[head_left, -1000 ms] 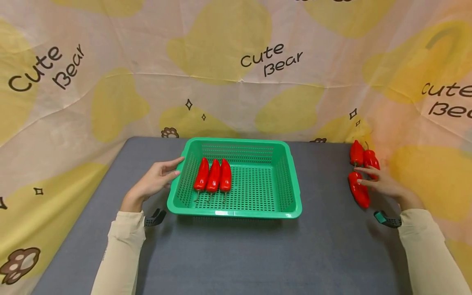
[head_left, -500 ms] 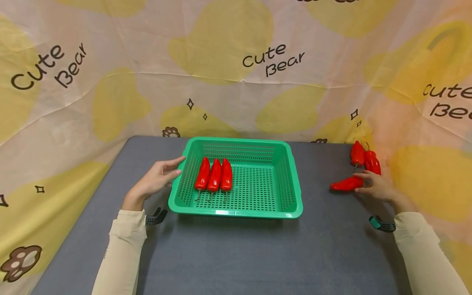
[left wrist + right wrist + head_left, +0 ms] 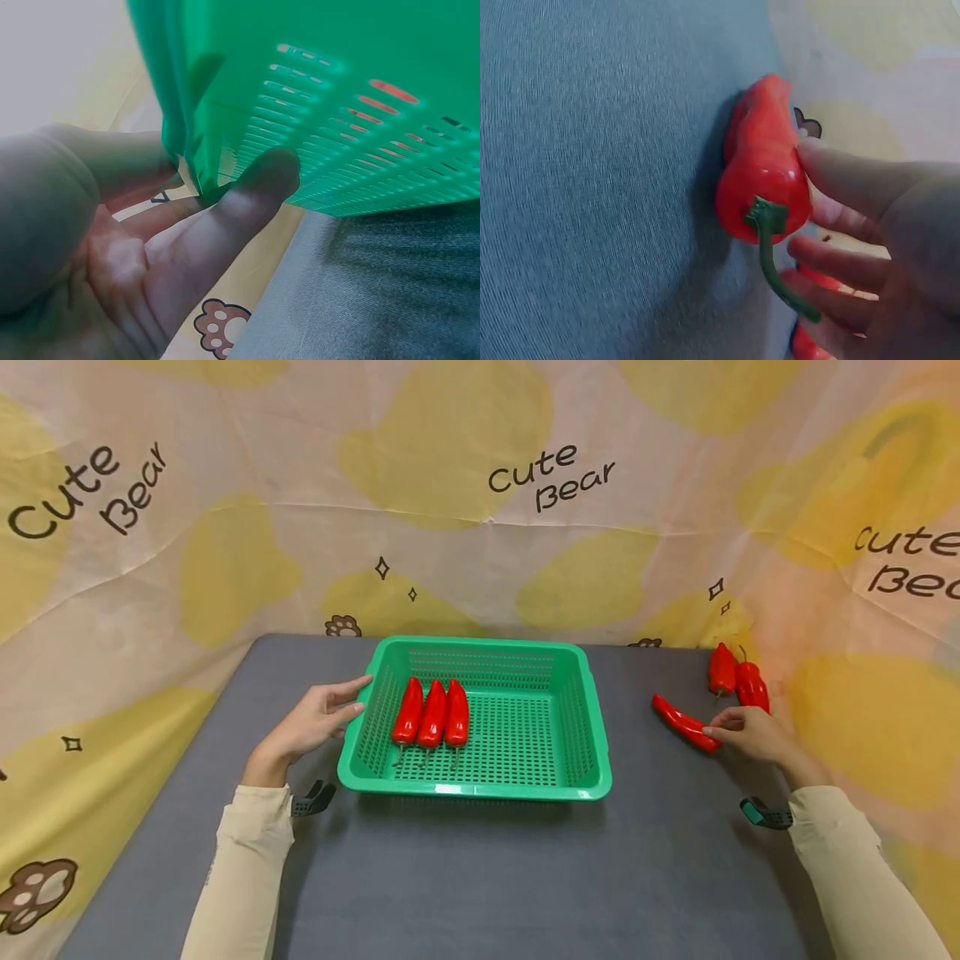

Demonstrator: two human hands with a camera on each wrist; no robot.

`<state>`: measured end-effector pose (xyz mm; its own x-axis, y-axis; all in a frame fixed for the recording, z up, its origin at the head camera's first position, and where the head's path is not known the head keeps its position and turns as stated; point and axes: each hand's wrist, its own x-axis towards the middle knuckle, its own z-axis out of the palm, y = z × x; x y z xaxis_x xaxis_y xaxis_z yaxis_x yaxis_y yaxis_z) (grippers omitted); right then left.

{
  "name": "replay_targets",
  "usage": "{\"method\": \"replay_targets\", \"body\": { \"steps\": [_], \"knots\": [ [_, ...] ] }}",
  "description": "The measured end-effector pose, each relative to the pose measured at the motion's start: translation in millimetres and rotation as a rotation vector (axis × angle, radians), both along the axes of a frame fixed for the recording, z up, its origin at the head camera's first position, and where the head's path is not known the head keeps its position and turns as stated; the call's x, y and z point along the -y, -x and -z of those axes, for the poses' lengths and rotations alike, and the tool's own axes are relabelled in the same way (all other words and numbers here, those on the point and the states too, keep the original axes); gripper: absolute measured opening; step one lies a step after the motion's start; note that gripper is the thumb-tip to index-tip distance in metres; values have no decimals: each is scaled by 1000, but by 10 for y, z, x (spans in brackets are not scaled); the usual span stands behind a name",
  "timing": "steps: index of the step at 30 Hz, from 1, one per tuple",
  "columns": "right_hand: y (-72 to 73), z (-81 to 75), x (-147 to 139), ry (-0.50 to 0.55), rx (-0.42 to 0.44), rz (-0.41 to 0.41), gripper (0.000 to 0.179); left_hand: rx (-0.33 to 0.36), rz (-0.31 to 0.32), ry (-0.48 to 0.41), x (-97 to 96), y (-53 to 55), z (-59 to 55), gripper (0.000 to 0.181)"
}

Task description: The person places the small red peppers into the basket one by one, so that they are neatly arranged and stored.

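A green perforated plastic basket point(image 3: 585, 718) stands on the grey table, with three red peppers point(image 3: 431, 718) side by side in its left half. My left hand point(image 3: 311, 718) holds the basket's left rim; in the left wrist view the thumb point(image 3: 266, 180) presses the outer wall while the other fingers go behind the rim. On the right, my right hand point(image 3: 757, 739) pinches a long red pepper point(image 3: 678, 722) near its stem end. Its green stem point(image 3: 769, 259) points toward the camera in the right wrist view, thumb on one side of the pepper.
Two more red peppers point(image 3: 722, 670) point(image 3: 752, 687) lie at the table's back right corner, beyond the right hand. A patterned cloth point(image 3: 480, 510) hangs along the back and sides of the grey table point(image 3: 480, 877).
My right hand has taken hold of the front red pepper, turned it so its tip points left and back, and drawn it leftward. The left hand stays at the basket.
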<state>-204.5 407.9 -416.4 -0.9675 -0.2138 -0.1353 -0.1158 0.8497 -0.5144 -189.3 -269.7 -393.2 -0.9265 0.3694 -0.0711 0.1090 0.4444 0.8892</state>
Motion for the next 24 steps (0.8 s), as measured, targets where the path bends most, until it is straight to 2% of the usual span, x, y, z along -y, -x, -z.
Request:
{"method": "replay_targets", "body": {
  "steps": [5, 10, 15, 24],
  "knots": [
    [19, 28, 92, 95, 28, -62, 25, 14, 2, 3, -2, 0, 1, 58],
    [41, 80, 147, 111, 36, -97, 41, 4, -7, 12, -8, -1, -3, 57],
    [59, 82, 182, 109, 65, -77, 57, 5, -7, 14, -5, 2, -9, 58],
    [67, 96, 195, 171, 114, -37, 70, 14, -9, 1, 5, 0, 7, 58]
  ]
}}
